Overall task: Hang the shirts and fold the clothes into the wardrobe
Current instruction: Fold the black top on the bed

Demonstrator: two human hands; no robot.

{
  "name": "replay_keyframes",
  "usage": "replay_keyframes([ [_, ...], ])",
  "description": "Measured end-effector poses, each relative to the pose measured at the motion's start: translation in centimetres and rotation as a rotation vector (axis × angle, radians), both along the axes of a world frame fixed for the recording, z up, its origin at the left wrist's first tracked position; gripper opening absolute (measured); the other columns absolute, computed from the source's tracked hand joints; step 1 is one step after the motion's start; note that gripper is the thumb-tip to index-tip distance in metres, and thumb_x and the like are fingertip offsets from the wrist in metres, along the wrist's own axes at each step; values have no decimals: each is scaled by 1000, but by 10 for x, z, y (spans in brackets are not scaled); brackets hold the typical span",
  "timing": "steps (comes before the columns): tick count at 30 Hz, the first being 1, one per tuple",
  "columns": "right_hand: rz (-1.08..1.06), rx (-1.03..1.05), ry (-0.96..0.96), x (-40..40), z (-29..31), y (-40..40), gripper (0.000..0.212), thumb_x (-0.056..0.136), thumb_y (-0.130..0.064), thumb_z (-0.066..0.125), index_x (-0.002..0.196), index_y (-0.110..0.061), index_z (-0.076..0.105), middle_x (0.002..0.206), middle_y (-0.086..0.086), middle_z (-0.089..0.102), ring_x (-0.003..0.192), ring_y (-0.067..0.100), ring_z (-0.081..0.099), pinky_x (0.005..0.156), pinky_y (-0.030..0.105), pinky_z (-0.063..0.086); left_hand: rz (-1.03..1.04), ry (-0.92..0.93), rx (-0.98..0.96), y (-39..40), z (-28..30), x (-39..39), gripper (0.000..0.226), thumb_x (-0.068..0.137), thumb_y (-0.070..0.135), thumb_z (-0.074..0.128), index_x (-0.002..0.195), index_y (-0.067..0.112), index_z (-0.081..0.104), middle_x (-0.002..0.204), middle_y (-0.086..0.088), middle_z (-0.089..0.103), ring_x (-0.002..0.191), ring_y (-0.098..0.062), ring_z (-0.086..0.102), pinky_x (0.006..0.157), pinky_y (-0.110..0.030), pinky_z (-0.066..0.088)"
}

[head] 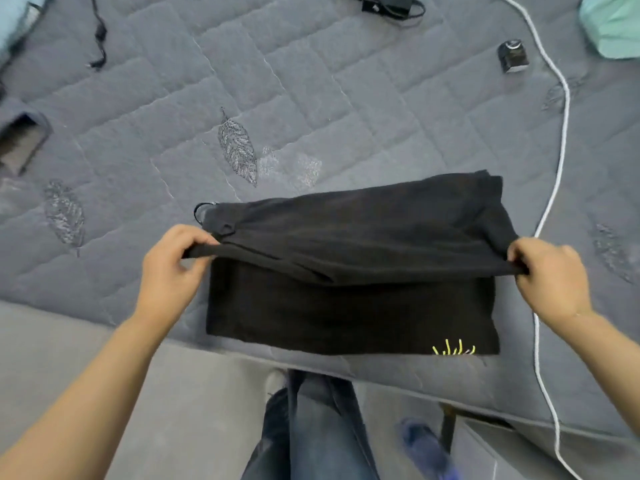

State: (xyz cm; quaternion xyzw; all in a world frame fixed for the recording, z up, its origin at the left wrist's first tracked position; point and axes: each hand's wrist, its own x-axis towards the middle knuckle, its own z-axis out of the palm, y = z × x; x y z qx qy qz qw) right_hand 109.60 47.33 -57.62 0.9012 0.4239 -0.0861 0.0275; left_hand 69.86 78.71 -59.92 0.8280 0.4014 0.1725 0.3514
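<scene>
I stand at the edge of a grey quilted mattress cover (311, 98) stitched in squares with leaf patterns, which fills most of the frame. A white cable (554, 188) runs down the right side from the top edge to the lower right corner. A small black box-shaped object (513, 56) sits near it in the upper right, and a mint-green fabric bundle (613, 22) shows in the top right corner. A thin black cord (98, 36) lies in the upper left, and a black device with wires (388, 3) sits at the top centre. At the bottom centre I see my blue jeans (311, 427) against a plain grey floor (173, 393).

The black folded garment with a small yellow embroidered mark (346, 306) lies on the cover in the centre of the frame, close to the near edge. Its long axis runs left to right across the picture, tilted slightly upward toward the right. The yellow mark sits at its lower right corner.

My left hand (173, 271) pinches the left end of the raised fold between thumb and curled fingers. My right hand (550, 275) pinches the right end the same way, and the cloth stretches taut between the two.
</scene>
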Motion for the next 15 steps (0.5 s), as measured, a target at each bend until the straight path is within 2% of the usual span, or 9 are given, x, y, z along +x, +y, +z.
replay_keyframes([
  [3,-25,-115,67,-34,-22,-46,31,56,21,61,73,-5,57,68,18,61,65,43,59,61,37,33,-66,95,-26,-44,-30,-31,34,71,-21,67,85,9,70,93,-9,65,94,-23,61,91,-11,36],
  [5,-19,-170,93,-52,-44,-67,30,57,20,59,75,-3,57,70,17,59,66,42,57,62,36,30,-64,142,-31,-66,-54,-45,31,72,-19,69,84,10,71,96,-10,65,99,-31,61,93,-7,33],
  [7,-9,-174,81,-64,-63,-84,30,57,20,58,76,-2,56,71,17,57,65,41,55,63,34,27,-23,143,-21,-77,-74,-55,26,72,-18,69,82,6,70,97,-8,65,103,-33,61,95,-7,32],
  [10,-23,-169,19,-73,-81,-103,31,56,21,59,75,-3,56,67,16,54,65,38,53,64,34,22,39,130,20,-80,-95,-64,21,72,-17,65,81,2,68,100,-11,67,108,-27,58,98,-10,33],
  [15,-37,-222,13,-85,-99,-121,28,59,19,63,75,-3,60,71,19,55,70,38,54,65,38,23,33,204,98,-78,-106,-66,31,64,-18,59,78,7,68,99,-12,69,107,-28,59,95,-11,32],
])
